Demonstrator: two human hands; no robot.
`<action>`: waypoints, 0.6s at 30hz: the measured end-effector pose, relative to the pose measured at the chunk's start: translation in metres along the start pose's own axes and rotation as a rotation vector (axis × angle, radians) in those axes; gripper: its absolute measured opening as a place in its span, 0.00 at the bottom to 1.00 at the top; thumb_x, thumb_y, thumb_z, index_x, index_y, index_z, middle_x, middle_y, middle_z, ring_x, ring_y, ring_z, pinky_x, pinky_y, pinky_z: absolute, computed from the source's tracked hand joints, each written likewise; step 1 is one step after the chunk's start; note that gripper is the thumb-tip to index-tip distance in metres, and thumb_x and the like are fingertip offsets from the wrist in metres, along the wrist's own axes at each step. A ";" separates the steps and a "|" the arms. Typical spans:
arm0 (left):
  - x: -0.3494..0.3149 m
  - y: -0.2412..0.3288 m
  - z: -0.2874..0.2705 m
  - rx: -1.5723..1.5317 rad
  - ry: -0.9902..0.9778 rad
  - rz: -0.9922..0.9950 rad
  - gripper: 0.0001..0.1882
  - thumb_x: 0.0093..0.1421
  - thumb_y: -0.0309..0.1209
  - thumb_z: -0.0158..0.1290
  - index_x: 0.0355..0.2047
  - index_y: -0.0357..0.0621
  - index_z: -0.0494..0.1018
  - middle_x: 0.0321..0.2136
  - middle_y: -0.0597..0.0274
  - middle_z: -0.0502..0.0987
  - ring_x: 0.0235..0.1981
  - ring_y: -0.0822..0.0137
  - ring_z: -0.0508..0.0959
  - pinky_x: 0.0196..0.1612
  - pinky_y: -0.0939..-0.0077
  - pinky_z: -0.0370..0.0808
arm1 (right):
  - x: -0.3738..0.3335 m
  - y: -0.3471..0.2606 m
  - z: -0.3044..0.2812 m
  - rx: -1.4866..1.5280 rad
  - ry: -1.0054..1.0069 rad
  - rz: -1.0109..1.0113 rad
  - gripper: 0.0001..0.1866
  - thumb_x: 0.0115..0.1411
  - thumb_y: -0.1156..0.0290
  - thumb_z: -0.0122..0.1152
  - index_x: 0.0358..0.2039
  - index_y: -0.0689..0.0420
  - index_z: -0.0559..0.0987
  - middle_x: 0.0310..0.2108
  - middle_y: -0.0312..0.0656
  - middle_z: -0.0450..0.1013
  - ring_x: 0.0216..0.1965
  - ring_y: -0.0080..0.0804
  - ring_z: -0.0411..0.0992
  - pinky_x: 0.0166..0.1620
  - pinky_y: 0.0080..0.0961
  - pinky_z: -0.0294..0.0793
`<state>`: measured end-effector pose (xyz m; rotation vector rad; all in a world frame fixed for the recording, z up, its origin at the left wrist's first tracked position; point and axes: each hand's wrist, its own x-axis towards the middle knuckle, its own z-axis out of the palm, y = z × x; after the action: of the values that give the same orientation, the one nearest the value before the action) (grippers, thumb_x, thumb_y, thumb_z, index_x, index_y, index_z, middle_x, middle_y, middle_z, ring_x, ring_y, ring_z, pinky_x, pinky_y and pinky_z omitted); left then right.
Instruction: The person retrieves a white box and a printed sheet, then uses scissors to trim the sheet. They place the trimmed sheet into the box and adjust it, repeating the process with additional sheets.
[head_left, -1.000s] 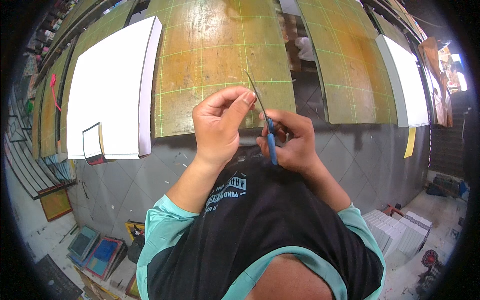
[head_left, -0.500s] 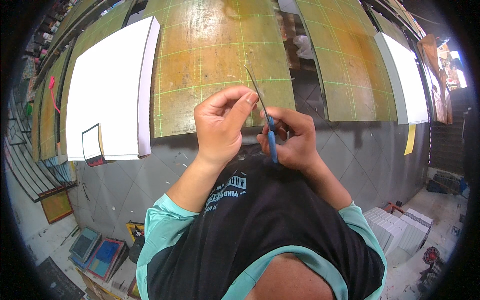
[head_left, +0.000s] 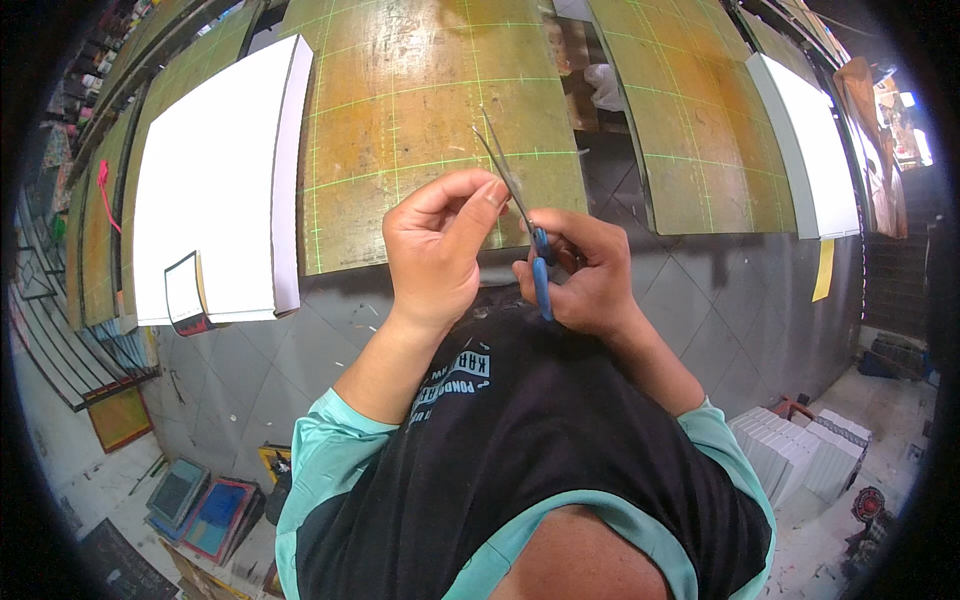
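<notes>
Scissors with blue handles are in my right hand, its fingers curled through and round the grips. Their thin metal blades point up and slightly left, the tips a little apart. My left hand is closed in a pinch, thumb against forefinger, right beside the blades. Whatever sits in that pinch is too small to make out. Both hands are in front of the dark shirt, near the close edge of a grid-marked board.
A thick white stack lies on the left, with a small label-like card at its near edge. Another grid-lined board and a white stack stand at the right. Grey tiles cover the floor; white stacked pieces sit lower right.
The scissor blades have parted slightly at their tips; before, they looked closed together. Both hands keep nearly the same place, and the view has shifted slightly.
</notes>
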<state>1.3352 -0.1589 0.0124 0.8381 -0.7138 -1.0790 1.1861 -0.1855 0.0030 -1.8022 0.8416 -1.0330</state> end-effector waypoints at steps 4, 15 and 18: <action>-0.001 0.001 0.002 -0.006 -0.006 0.012 0.06 0.56 0.20 0.54 0.35 0.31 0.75 0.30 0.61 0.77 0.32 0.76 0.75 0.38 0.83 0.72 | -0.001 0.001 0.000 -0.024 0.023 -0.015 0.20 0.40 0.80 0.66 0.37 0.60 0.75 0.20 0.28 0.67 0.22 0.09 0.60 0.22 0.08 0.58; -0.001 -0.001 0.003 0.011 -0.004 0.034 0.06 0.57 0.20 0.54 0.35 0.31 0.74 0.30 0.61 0.77 0.33 0.75 0.75 0.38 0.83 0.72 | -0.001 0.003 -0.002 -0.020 0.023 -0.081 0.21 0.38 0.78 0.68 0.37 0.59 0.75 0.21 0.31 0.67 0.21 0.12 0.61 0.22 0.11 0.58; -0.002 0.000 0.004 0.014 -0.006 0.044 0.06 0.57 0.20 0.54 0.35 0.31 0.74 0.30 0.61 0.77 0.33 0.75 0.75 0.38 0.83 0.72 | 0.000 0.001 -0.003 -0.037 0.024 -0.109 0.21 0.38 0.78 0.68 0.37 0.59 0.75 0.21 0.31 0.66 0.21 0.12 0.61 0.22 0.10 0.58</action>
<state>1.3311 -0.1581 0.0146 0.8280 -0.7430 -1.0387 1.1835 -0.1871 0.0026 -1.8883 0.7887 -1.1169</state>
